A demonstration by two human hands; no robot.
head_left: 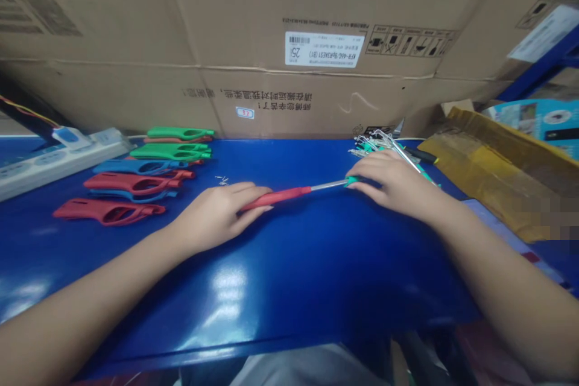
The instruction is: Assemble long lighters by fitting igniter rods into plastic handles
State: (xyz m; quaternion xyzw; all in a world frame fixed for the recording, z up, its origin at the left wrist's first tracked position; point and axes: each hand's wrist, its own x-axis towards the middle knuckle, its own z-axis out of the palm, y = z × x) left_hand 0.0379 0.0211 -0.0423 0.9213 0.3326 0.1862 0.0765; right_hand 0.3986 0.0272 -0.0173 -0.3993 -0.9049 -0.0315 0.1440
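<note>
My left hand is closed around a red plastic handle, which points right over the blue table. From the handle's right end a thin metal rod runs to a small green piece. My right hand pinches that green piece between thumb and fingers. Just behind my right hand lies a pile of metal rods with green parts. To the left of my left hand, red, blue and green handle shells lie in a column.
A large cardboard box stands along the back edge. At the left is a white power strip. Yellow-taped cardboard lies at the right, near a screwdriver. Small metal bits lie behind my left hand.
</note>
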